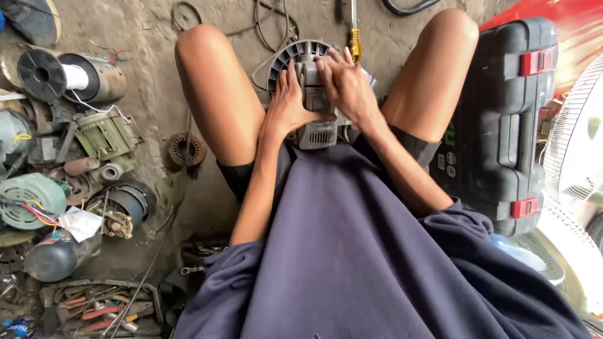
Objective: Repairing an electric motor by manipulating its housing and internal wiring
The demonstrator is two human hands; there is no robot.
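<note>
Head view shows both hands clasped around a grey metal electric motor with a round finned end cover [309, 81], which rests on the concrete floor [151, 37] between the person's bare knees. The left hand [287, 103] lies flat on the casing's left side with its thumb hooked underneath; the right hand [345, 88] spreads its fingers over the top. Held only by palms, the heavy casing could tip or roll off toward the yellow-handled screwdriver [355, 37] just beyond it, and fingertips near the cover's fins could get pinched. Loose dark cables [270, 25] beside it might snag
</note>
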